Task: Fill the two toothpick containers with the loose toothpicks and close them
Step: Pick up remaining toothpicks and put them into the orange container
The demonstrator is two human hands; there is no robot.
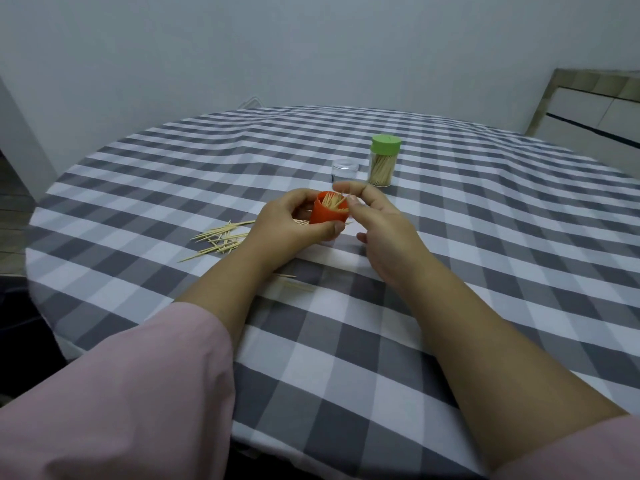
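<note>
The left hand (pixel 294 223) is wrapping its fingers around the orange cup (pixel 327 211), tipping it a little above the table (pixel 485 237). The right hand (pixel 377 223) is pinching toothpicks at the cup's mouth with thumb and pointer finger. It is best to slide them in straight, tips together. More loose toothpicks (pixel 221 239) are lying just left of the hands. The green-lid jar (pixel 382 161) and the clear piece (pixel 344 169) are standing behind, so there is room near the front edge.
</note>
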